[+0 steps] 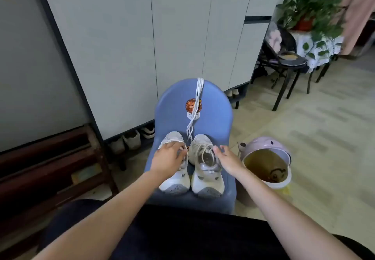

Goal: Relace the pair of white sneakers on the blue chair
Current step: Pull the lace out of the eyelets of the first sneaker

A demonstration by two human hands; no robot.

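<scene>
Head view, only one: two white sneakers sit side by side on the seat of the blue chair [219, 117], heels near, toes far. Left sneaker [174, 178] is half covered by the left hand [168, 158], palm down on its lace area, fingers curled; it looks to be touching the lace, but I can't tell if anything is pinched. Right sneaker [205, 168] is still laced with a loose greyish lace. Right hand [227, 158] sits just beside its right edge, fingers half open and bent toward the lace, apparently holding nothing. A bundle of white laces [196, 105] hangs over the chair back, ends dangling just beyond the toes. Pink bin [265, 162] stands on the floor right of the chair, lid open. Judgement: old laces not out yet. Risks: yanking the lace one-handed drags a sneaker off the seat; the bundle slides off the smooth back if knocked; a lace swings into the open bin.
</scene>
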